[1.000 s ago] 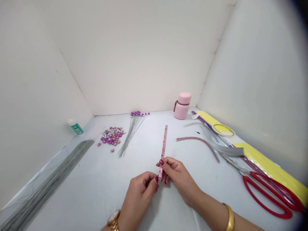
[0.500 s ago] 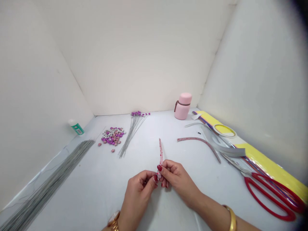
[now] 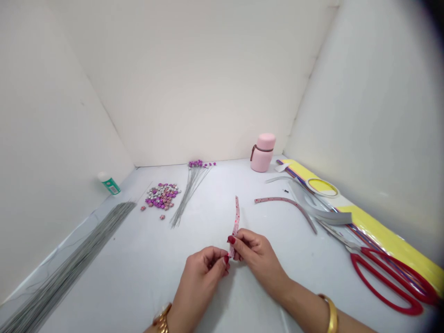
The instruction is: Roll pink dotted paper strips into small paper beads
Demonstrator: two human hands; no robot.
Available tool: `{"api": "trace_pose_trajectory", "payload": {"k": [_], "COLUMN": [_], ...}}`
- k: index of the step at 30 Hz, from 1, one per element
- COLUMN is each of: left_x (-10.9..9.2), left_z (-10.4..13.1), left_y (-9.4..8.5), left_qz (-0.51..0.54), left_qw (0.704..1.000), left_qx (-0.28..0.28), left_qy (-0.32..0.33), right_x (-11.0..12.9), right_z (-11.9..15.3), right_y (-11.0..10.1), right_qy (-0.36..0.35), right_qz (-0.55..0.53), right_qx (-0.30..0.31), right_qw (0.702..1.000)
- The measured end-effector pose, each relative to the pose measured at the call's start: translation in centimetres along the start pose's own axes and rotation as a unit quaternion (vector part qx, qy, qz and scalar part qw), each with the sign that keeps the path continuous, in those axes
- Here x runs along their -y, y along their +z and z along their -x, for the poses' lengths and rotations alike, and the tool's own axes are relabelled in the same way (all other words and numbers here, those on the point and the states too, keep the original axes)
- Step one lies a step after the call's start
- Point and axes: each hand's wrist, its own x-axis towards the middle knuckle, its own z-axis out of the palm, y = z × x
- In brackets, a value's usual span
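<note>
Pink strip [image 3: 237,221], slim, red-dotted and slightly curved, is pinched by the left fingers [image 3: 218,268] and right fingers [image 3: 241,248].

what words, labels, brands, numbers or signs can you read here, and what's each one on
No text is readable.
Green-labelled container: has a label with a pale patch, but any print is too small and blurred to read.
Held pink strip: red marks, no letters I can make out.
Pink flask: no text shows.
</note>
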Motion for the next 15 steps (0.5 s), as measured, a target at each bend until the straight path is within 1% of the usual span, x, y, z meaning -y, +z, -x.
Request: {"api": "trace_pose_trajectory", "payload": {"k": [2,3,5,7,9,11,12,14,15], "left_x": [0.0,0.0,0.1,0.3,0.4,0.5,0.4,0.2,0.1], "left_z": [-0.3,-0.5,-0.7,-0.8,-0.6,-0.3,-0.1,0.3,0.5], "left_y": [0.3,0.4,0.5,0.5,0.4,0.2,0.1,-0.2,-0.3], "left_qz": [0.108,0.145,0.181,0.180,0.141,0.052,-0.007,-0.120,-0.158], "left_qw": [0.991,0.985,0.978,0.979,0.987,0.999,0.999,0.987,0.978], "left_qx": [0.026,0.030,0.030,0.033,0.026,-0.002,-0.016,-0.027,-0.024], "left_qy": [-0.074,-0.093,-0.099,-0.093,-0.068,-0.007,0.032,0.107,0.132], "right_x": [0.0,0.0,-0.2,-0.5,-0.7,-0.8,-0.8,-0.8,-0.8], "right_z": [0.0,0.0,0.0,0.0,0.0,0.0,0.0,0.0,0.0], "right_y": [0.1,0.1,0.2,0.2,0.2,0.2,0.3,0.4,0.4], "right_qy": [-0.002,0.002,0.018,0.036,0.048,0.055,0.060,0.068,0.071], "right_qz": [-0.001,-0.003,-0.003,0.000,0.004,0.002,0.001,0.000,0.001], "right_qx": [-0.001,0.008,0.028,0.039,0.041,0.042,0.044,0.048,0.048], "right_qw": [1.000,1.000,0.999,0.999,0.998,0.998,0.997,0.997,0.996]}}
